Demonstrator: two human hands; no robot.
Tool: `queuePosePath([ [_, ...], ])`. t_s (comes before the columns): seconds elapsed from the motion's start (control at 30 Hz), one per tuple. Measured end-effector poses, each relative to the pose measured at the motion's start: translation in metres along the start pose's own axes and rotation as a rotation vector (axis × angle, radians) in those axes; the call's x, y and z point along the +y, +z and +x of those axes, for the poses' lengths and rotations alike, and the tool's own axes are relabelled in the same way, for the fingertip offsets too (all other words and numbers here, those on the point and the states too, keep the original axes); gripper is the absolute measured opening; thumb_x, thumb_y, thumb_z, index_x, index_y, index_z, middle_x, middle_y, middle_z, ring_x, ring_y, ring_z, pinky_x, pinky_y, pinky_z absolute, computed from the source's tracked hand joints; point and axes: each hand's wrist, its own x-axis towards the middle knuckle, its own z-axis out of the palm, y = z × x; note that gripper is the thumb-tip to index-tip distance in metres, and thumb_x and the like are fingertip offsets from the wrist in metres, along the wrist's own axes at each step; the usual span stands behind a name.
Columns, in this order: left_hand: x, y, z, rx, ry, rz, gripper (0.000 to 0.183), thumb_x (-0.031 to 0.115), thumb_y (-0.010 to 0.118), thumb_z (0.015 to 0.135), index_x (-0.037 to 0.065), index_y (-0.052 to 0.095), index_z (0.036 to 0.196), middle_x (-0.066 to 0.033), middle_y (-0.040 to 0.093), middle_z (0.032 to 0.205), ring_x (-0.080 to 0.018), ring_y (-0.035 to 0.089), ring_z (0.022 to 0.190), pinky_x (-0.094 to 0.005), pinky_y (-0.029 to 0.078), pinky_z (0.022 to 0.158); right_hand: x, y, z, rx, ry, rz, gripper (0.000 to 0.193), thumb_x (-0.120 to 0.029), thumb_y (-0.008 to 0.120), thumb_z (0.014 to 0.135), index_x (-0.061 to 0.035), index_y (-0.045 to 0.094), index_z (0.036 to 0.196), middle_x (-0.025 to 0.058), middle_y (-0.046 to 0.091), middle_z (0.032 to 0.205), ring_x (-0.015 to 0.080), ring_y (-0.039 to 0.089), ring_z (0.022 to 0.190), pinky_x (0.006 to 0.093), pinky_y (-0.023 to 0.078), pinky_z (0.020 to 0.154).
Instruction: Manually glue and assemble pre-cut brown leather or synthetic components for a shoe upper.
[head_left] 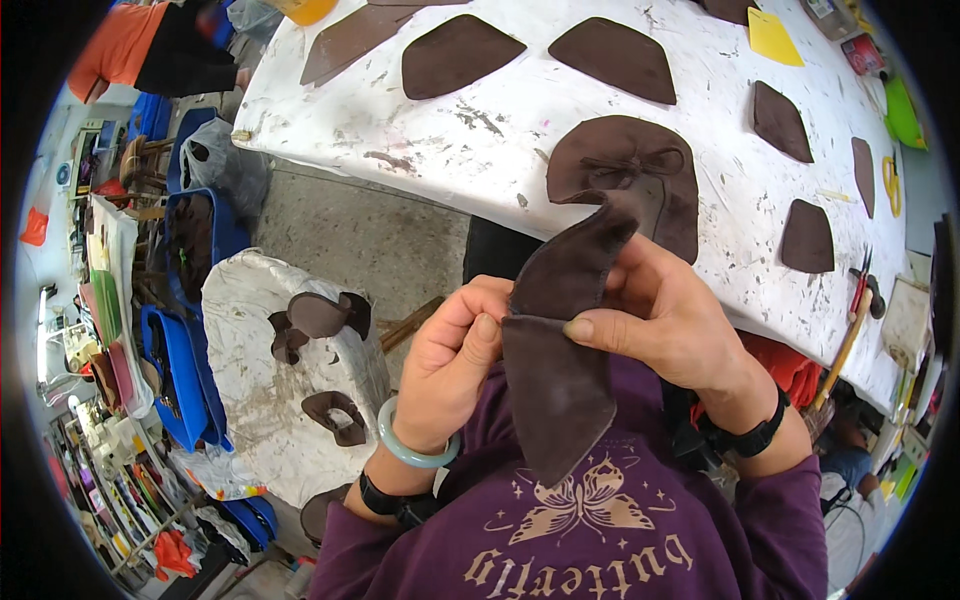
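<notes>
Between both hands I hold a dark brown leather-like piece (556,395), with a seam running across its middle. Its upper part curls upward and its lower part hangs in a point over my purple top. My left hand (455,360) pinches the piece at the left end of the seam. My right hand (665,325) grips the right end, thumb in front and fingers behind. Just beyond, on the white table (340,130), lies a larger rounded brown piece (610,150) with a bow-like tie on it; the held piece partly hides it.
Several flat brown cut pieces (463,57) are spread over the table. Pliers (861,280), a hammer (850,340) and yellow-handled scissors (892,185) lie at its right edge. A cloth-covered stand (245,375) with curved brown pieces is at left, near blue bins (172,375). Another person (165,50) is at upper left.
</notes>
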Motion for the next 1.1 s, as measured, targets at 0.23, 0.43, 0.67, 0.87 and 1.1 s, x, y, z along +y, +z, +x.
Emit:
queuePosePath([
  [0.23, -0.002, 0.002, -0.004, 0.127, 0.044, 0.259, 0.014, 0.015, 0.044, 0.097, 0.003, 0.049, 0.103, -0.0075, 0.051, 0.112, -0.012, 0.051, 0.099, -0.0265, 0.04, 0.089, 0.007, -0.003, -0.002, 0.13, -0.05, 0.008, 0.044, 0.0, 0.063, 0.083, 0.0029, 0.044, 0.122, 0.0074, 0.057, 0.108, 0.0124, 0.055, 0.098, 0.028, 0.046, 0.086],
  [0.43, 0.002, 0.01, -0.003, 0.11, 0.053, 0.002, 0.027, 0.01, 0.055, 0.091, 0.004, 0.042, 0.113, -0.0104, 0.052, 0.112, -0.0148, 0.052, 0.101, -0.0297, 0.042, 0.09, 0.003, 0.004, 0.002, 0.135, -0.027, -0.037, 0.046, 0.0, 0.064, 0.082, 0.0031, 0.043, 0.123, 0.0075, 0.057, 0.108, 0.013, 0.055, 0.097, 0.0282, 0.046, 0.085],
  [0.67, 0.004, 0.022, 0.0, 0.209, 0.103, 0.148, 0.029, 0.003, 0.059, 0.087, 0.003, 0.047, 0.113, -0.0059, 0.054, 0.106, -0.0109, 0.053, 0.096, -0.024, 0.043, 0.085, 0.006, 0.007, 0.003, 0.172, -0.078, 0.042, 0.047, 0.0, 0.065, 0.081, 0.002, 0.044, 0.122, 0.0066, 0.058, 0.105, 0.0118, 0.055, 0.096, 0.0278, 0.046, 0.084],
  [0.87, 0.011, 0.016, 0.001, 0.258, 0.066, 0.242, 0.016, 0.003, 0.056, 0.09, 0.002, 0.05, 0.105, -0.002, 0.056, 0.098, -0.0057, 0.051, 0.086, -0.0192, 0.042, 0.078, 0.003, 0.002, 0.004, 0.06, 0.022, -0.018, 0.04, -0.01, 0.071, 0.08, 0.0003, 0.053, 0.114, 0.0045, 0.06, 0.103, 0.0101, 0.055, 0.094, 0.0259, 0.046, 0.082],
  [1.1, 0.011, 0.019, 0.003, 0.239, 0.168, 0.41, 0.015, 0.005, 0.058, 0.089, 0.001, 0.05, 0.102, -0.002, 0.055, 0.095, -0.0059, 0.05, 0.083, -0.02, 0.042, 0.076, 0.004, 0.013, 0.015, 0.135, 0.004, 0.207, 0.025, -0.013, 0.07, 0.079, -0.0016, 0.062, 0.1, 0.0066, 0.06, 0.106, 0.012, 0.055, 0.096, 0.027, 0.044, 0.084],
])
